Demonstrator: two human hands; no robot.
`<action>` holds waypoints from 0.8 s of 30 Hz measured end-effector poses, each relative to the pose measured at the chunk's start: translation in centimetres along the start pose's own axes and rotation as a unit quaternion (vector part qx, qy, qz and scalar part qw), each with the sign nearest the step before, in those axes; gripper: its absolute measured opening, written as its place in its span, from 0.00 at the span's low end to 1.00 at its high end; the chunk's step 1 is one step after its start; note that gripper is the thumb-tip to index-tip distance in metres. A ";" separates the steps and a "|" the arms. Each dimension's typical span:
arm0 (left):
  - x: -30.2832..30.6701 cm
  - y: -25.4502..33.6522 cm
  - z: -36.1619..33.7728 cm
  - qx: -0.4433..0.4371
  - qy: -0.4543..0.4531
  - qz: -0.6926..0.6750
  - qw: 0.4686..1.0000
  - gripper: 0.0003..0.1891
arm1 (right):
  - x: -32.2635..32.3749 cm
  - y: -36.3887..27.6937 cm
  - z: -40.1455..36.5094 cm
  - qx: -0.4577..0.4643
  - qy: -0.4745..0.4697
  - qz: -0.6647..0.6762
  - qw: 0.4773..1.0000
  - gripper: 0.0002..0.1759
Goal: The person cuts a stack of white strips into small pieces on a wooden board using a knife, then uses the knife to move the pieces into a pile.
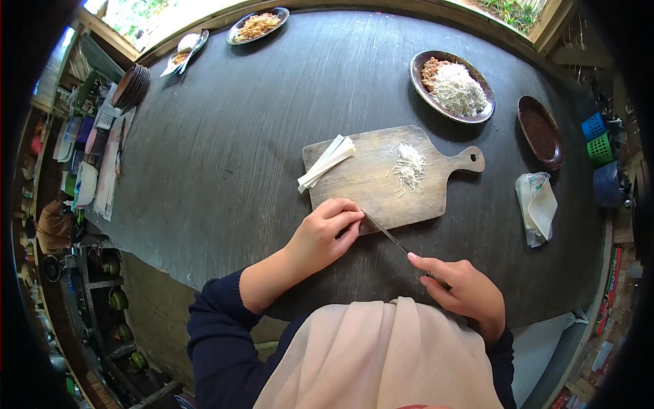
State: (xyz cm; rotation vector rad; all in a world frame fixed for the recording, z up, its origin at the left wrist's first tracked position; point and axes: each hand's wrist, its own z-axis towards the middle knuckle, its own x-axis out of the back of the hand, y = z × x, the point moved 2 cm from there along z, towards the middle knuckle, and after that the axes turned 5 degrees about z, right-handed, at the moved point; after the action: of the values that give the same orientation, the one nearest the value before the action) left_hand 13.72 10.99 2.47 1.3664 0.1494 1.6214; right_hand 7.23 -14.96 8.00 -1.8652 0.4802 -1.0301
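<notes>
My right hand [463, 290] is wrapped round the handle of a knife [387, 235], its index finger stretched along the top. The blade points up and left to the near edge of a wooden cutting board [375, 184]. At the blade's tip my left hand [332, 228] is closed, thumb and fingers pinched together. Whether they grip the tip or a small piece is hidden. A stack of pale, flat strips [327, 162] lies across the board's left edge. Fine white shreds [409, 167] form a small heap right of the board's middle.
Beyond the board stands a plate [417, 83] of white shreds and brown food. An oval brown dish [540, 133] and a folded plastic packet [536, 208] lie at the right. Another food plate [257, 27] and stacked brown plates [131, 87] are at the far left.
</notes>
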 end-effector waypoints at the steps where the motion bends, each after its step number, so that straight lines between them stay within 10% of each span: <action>1: 0.0 0.0 0.0 0.001 -0.003 0.000 1.000 0.09 | 0.0 0.0 0.0 0.000 0.000 0.000 1.000 0.27; 24: 0.2 0.1 0.0 0.020 -0.021 -0.001 1.000 0.09 | -0.6 0.0 0.0 0.007 0.008 0.012 1.000 0.25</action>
State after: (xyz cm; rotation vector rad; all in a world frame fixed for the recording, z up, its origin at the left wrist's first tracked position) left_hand 13.67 11.06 2.69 1.4300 0.1590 1.5933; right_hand 6.94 -14.57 7.72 -1.8365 0.5015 -1.0301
